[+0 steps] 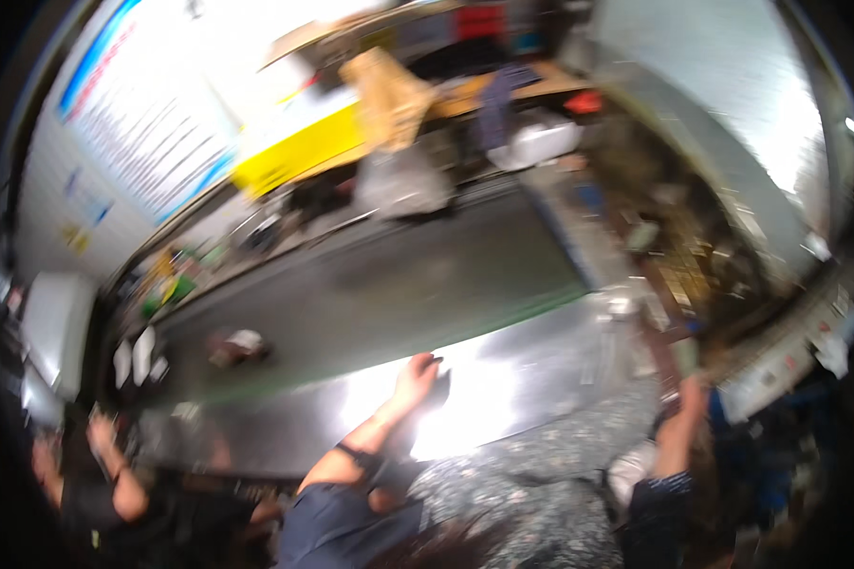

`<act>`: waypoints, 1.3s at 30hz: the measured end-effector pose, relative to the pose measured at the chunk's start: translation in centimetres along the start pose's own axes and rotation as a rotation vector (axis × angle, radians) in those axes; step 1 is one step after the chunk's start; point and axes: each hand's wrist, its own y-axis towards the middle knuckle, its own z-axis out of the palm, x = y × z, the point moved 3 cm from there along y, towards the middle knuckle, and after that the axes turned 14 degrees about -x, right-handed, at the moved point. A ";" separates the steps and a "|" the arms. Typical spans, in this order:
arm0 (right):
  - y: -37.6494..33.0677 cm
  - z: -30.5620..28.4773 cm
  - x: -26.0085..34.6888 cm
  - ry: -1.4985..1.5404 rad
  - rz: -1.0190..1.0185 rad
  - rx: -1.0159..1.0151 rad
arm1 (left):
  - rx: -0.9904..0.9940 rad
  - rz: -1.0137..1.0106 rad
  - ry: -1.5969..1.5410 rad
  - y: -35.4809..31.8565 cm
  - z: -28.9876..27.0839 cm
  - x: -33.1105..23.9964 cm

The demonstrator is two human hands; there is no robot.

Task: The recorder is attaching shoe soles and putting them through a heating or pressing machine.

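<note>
Over the bright metal edge of the work table [484, 379], my left hand [414, 379] is held with its fingers curled together. A small dark thing [436, 360] shows at the fingertips, too blurred to name. Far to the right, my right hand [690, 406] reaches down by the table's end, beside a brownish upright strip [662, 356]. Motion smears its fingers, so whether it grips anything is unclear. On the dark belt-like surface [389, 275] beyond my left hand, a small reddish and white item [237, 347] lies toward the left.
Another person's hand [102, 434] and arms are at the table's left end. Along the back stand a yellow panel [299, 142], a clear plastic bag [403, 180] and a cluttered shelf. A brownish trough [702, 256] with loose pieces and a large pale metal panel [721, 85] are at right.
</note>
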 end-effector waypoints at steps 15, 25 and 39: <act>-12.6 2.4 -3.0 -0.725 -0.442 0.405 | -0.277 -0.138 1.302 10.3 -27.1 11.9; -16.2 1.8 -4.4 -0.944 -0.852 0.378 | 0.024 -0.563 1.384 12.5 -35.1 16.6; -16.9 1.5 -4.5 -1.108 -1.044 0.262 | -0.476 -0.655 -0.368 9.3 -30.8 22.2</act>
